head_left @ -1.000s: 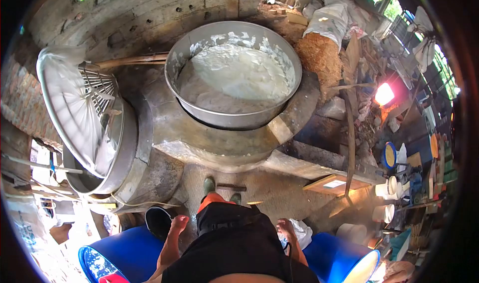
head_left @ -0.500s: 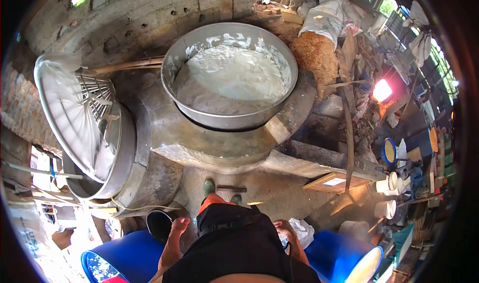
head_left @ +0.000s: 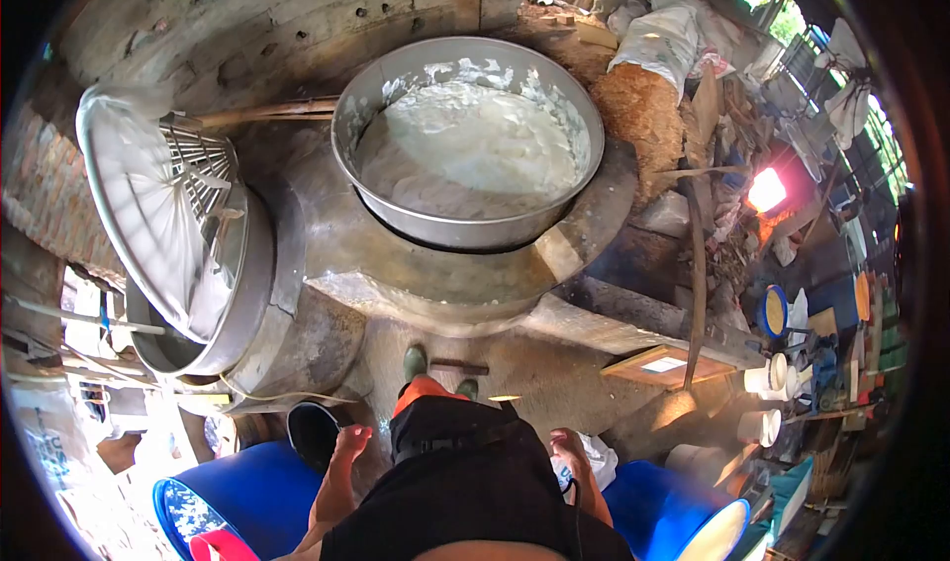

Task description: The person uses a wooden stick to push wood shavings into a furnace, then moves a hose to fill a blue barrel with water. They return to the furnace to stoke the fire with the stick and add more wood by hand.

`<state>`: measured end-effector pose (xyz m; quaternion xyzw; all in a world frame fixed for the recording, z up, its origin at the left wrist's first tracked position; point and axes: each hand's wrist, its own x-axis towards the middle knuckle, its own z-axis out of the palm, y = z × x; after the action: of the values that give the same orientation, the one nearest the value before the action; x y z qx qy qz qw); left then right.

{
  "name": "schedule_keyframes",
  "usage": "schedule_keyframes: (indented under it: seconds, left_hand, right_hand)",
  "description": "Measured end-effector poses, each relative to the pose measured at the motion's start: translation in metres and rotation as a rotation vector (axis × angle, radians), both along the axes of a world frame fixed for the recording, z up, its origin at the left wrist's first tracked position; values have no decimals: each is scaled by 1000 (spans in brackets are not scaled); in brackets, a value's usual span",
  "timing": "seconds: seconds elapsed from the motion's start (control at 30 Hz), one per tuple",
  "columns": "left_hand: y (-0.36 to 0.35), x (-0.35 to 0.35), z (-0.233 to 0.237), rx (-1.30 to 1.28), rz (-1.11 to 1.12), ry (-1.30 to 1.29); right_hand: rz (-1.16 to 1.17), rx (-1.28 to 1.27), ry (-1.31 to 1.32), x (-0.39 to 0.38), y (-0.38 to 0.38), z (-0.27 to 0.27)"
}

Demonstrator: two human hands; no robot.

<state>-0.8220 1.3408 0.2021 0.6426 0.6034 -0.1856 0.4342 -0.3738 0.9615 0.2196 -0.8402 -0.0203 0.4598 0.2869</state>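
My left hand [head_left: 351, 443] hangs at the lower middle, left of my dark shorts, beside a black bucket [head_left: 313, 434] and above a blue drum [head_left: 247, 497]. Its fingers are curled in, and nothing shows in them. On the other side of my body, my right hand [head_left: 567, 446] is low with its fingers curled, holding nothing that I can see. A white plastic bag [head_left: 600, 459] shows just beside it. In front of me, a large metal pan [head_left: 445, 230] of whitish, foamy liquid [head_left: 475, 145] sits in a rounded masonry stove [head_left: 426, 289].
At left, white cloth [head_left: 148, 205] drapes a slatted frame over another metal vat [head_left: 259, 274]. A long wooden pole [head_left: 697, 294] leans at right, near sawdust [head_left: 638, 111] and a bright glow [head_left: 766, 190]. Another blue drum [head_left: 653, 507] stands at lower right, below white buckets [head_left: 760, 426].
The view has shifted slightly, so the pan appears a little higher and further right. More of a red object shows in the left drum. Both hands stay low at my sides.
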Motion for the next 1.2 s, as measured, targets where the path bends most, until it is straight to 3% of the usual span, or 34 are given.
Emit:
schedule_keyframes:
  seconds: [0.2, 0.43, 0.5, 0.7, 1.03, 1.1, 1.2]
  left_hand:
    - [-5, -11, -18, 1, 48, -15]
    - [5, -4, 2, 39, 54, -14]
    - [11, -9, -9, 78, -38, -20]
    - [15, 12, 28, 64, 34, -35]
    - [7, -1, -4, 219, -5, -103]
    - [9, -13, -29, 207, -48, -101]
    - [9, -10, -24, 185, -28, -110]
  right_hand:
    - [-23, -2, 55, 5, 2, -1]
    - [-60, 107, 106, 7, -5, 2]
    - [-86, 113, 133, 6, -7, 5]
    - [-166, -13, 134, 6, -1, 0]
    - [-257, 81, 217, 4, -4, -10]
    - [-411, 456, 804, 18, -37, -70]
    - [-381, 355, 639, 11, -29, -54]
